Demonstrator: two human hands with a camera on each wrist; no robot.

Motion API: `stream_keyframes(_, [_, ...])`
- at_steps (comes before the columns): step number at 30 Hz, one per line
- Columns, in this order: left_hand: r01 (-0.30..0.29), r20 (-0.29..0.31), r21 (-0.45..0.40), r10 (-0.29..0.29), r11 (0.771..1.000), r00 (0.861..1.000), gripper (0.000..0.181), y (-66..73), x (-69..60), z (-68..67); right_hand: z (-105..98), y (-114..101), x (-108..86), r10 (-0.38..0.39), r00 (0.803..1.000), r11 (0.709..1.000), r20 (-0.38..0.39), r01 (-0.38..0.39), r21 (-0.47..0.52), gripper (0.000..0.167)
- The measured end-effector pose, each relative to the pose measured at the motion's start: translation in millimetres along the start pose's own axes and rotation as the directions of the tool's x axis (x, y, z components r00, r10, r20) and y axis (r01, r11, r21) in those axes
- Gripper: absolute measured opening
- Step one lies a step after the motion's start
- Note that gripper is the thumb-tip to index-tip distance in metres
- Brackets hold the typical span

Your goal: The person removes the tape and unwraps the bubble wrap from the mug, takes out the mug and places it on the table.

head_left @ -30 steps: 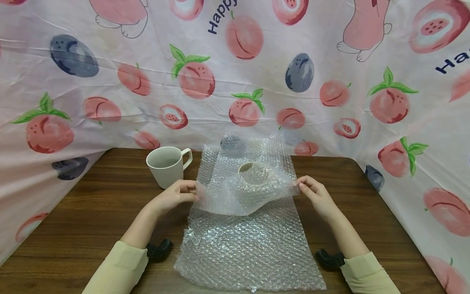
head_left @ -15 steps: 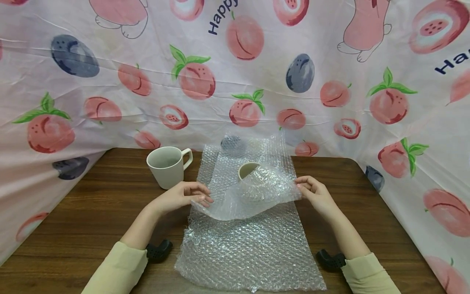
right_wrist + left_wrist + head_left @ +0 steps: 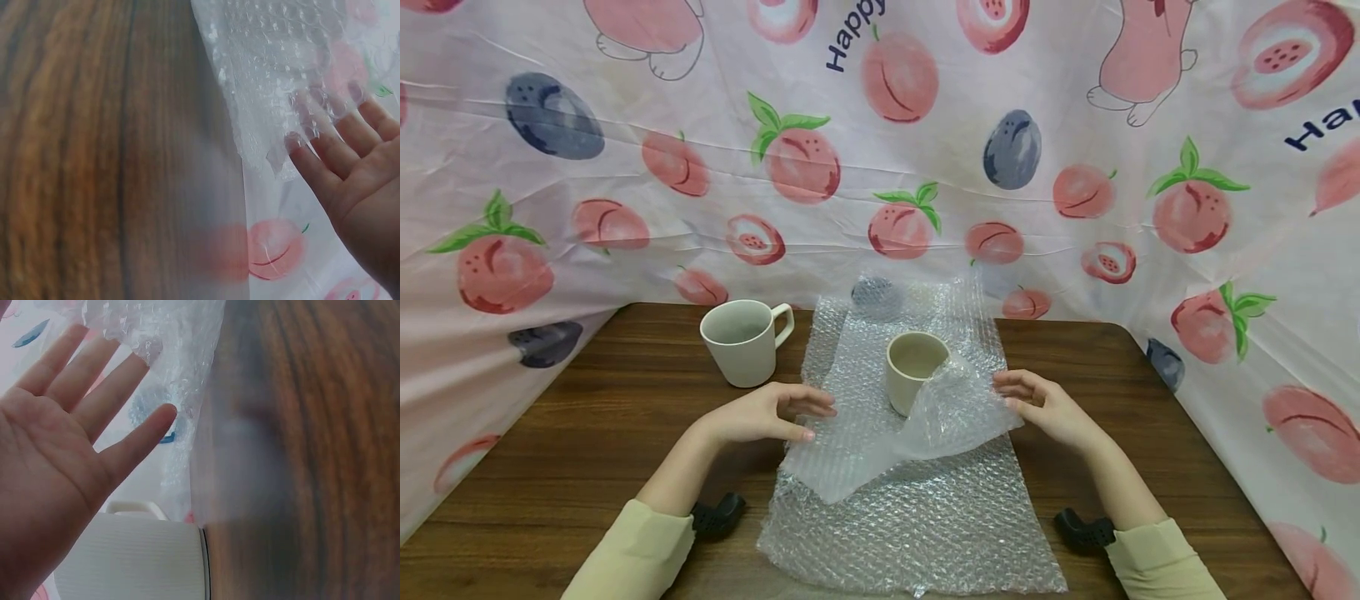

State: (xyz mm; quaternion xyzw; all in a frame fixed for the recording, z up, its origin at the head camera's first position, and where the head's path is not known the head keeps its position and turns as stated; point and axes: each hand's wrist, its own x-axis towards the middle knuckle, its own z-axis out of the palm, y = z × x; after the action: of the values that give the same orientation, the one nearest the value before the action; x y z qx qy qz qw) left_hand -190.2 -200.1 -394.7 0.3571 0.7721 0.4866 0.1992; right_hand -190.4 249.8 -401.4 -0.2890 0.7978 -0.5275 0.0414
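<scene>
A pale cup (image 3: 904, 385) stands upright on a long sheet of bubble wrap (image 3: 917, 533), its rim and inside showing. A loose flap of the wrap (image 3: 958, 417) lies against its front right side. My left hand (image 3: 767, 414) hovers at the sheet's left edge, and the left wrist view shows its fingers (image 3: 94, 394) spread and holding nothing. At the flap's right edge is my right hand (image 3: 1048, 406). In the right wrist view its fingers (image 3: 325, 153) are extended, their tips seen through the clear wrap, with no pinch visible.
A pale handled mug (image 3: 745, 354) stands upright on the wooden table (image 3: 587, 417), left of the wrap and just beyond my left hand. A fruit-print cloth (image 3: 947, 158) hangs behind and along both sides. The wrap's far end rises against it.
Both hands released the flap, the left one first. It dropped toward me and off the cup, uncovering the rim. The left hand moved slightly right; the right hand's fingers loosened.
</scene>
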Motion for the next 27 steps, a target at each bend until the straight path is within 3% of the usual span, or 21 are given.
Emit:
stream_keyframes(10, [0.055,0.022,0.150,-0.059,0.987,0.998,0.066,-4.0,-1.2,0.1,-3.3,3.5,-3.2,-0.056,0.989,0.998,0.140,0.053,0.021,0.045])
stream_keyframes(16, [0.060,0.058,0.188,-0.072,0.980,0.996,0.076,-6.6,-2.8,1.0,-7.1,6.2,-6.9,-0.062,0.979,0.998,0.194,0.067,-0.021,0.054])
stream_keyframes(27, [0.140,0.107,0.258,-0.172,0.956,0.979,0.087,-5.9,-2.3,7.2,-4.9,5.6,-12.0,0.050,0.965,0.989,0.256,-0.012,-0.149,0.073])
